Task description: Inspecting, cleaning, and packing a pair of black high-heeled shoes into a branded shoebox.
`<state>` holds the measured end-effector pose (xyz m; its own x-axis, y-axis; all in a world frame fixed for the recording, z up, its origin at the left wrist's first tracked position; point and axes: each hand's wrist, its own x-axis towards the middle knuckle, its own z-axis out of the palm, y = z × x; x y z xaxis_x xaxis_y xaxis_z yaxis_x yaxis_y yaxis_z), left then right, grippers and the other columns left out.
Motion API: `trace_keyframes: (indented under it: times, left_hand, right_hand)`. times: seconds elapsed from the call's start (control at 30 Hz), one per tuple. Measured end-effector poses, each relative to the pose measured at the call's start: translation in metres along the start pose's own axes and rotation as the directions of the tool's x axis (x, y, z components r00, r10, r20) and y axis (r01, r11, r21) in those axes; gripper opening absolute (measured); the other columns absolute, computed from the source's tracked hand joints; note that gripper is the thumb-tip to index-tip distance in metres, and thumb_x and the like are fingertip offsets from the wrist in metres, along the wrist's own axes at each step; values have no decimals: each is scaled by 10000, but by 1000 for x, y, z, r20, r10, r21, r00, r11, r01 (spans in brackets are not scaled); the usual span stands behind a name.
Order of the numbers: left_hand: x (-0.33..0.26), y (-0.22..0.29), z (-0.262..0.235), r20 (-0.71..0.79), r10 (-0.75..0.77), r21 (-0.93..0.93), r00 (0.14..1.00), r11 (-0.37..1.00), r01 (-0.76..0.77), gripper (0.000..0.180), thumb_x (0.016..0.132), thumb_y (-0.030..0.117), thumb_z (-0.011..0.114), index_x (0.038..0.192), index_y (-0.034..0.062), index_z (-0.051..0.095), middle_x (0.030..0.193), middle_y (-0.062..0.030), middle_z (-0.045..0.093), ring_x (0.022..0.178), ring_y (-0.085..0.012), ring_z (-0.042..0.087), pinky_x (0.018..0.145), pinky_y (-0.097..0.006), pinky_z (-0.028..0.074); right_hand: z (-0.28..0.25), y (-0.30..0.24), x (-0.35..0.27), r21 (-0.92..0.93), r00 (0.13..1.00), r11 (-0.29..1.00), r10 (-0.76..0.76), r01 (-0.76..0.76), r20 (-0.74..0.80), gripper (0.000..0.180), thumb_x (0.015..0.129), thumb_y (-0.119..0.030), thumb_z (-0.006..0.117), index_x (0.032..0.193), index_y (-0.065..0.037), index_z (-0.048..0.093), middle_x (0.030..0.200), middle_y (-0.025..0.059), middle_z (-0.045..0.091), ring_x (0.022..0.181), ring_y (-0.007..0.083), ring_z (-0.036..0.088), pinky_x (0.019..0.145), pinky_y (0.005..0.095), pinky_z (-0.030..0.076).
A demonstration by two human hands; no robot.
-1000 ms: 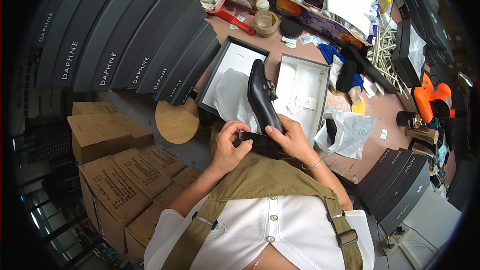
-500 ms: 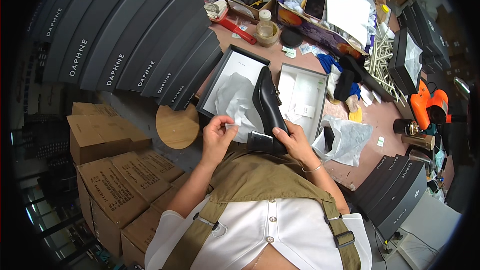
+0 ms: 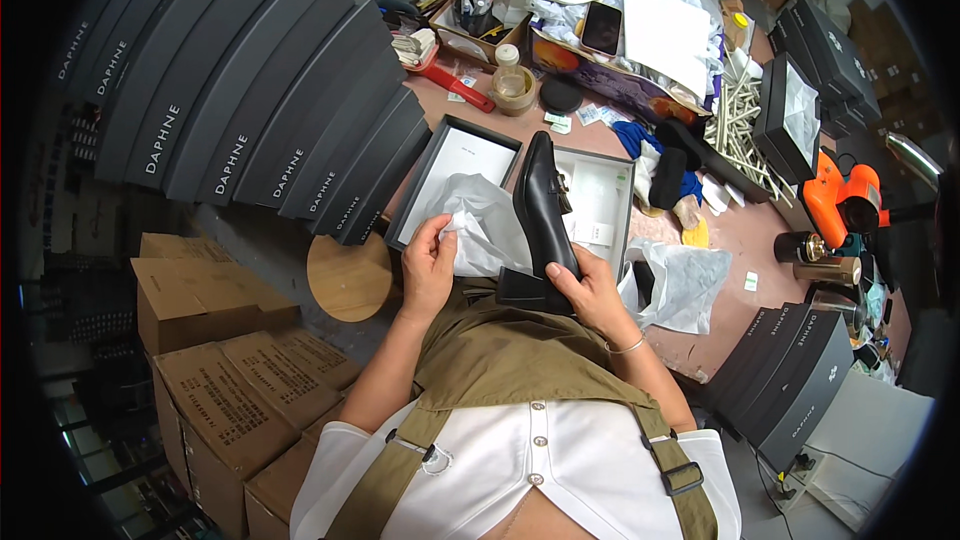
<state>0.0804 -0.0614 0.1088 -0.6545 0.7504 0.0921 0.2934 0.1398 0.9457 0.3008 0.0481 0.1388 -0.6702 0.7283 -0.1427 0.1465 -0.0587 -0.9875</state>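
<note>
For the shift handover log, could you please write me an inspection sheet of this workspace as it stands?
Surface: reddish-brown worktable, crowded.
Job's things: black block-heeled leather shoe; white tissue paper in open dark grey shoe box.
Clutter: red-handled tool, small lidded jar, black phone, orange power tool.
Hands: left hand grips the tissue; right hand holds the shoe's heel end.
Cables: nothing seen.
Surroundings: stacked dark grey shoe boxes, brown cardboard cartons, round wooden stool.

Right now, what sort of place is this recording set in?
Most likely a shoe packing workbench in a workshop or warehouse. The right hand holds a black shoe over an open shoe box, beside stacked dark boxes and cardboard cartons.
</note>
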Motion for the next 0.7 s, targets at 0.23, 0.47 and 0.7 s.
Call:
trace_keyframes:
  times: [0.23,0.47,0.7]
  left_hand:
    - [5,6,6,-4,-36,44,999,998,36,260,857,179,714,978,-36,631,746,-48,607,609,-89,473,552,-269,415]
    - [37,20,-17,19,92,217,996,972,-94,231,863,118,669,1014,-54,633,835,-118,642,650,-174,544,614,-299,451]
    - [35,53,-6,47,413,12,909,910,-414,199,831,-18,507,976,-39,640,932,-114,616,786,-184,581,693,-285,464]
  right_hand:
    - [0,0,-4,-4,1000,1000,-1,1,15,384,910,-286,624,1070,63,600,848,93,614,784,123,530,720,279,460]
    - [-76,-17,-21,282,880,925,100,-254,465,496,845,-346,624,1099,81,639,951,68,667,877,129,588,805,267,469]
    - [-67,-33,5,53,764,989,71,-136,641,470,896,-382,607,1016,70,656,846,29,643,785,113,545,735,270,464]
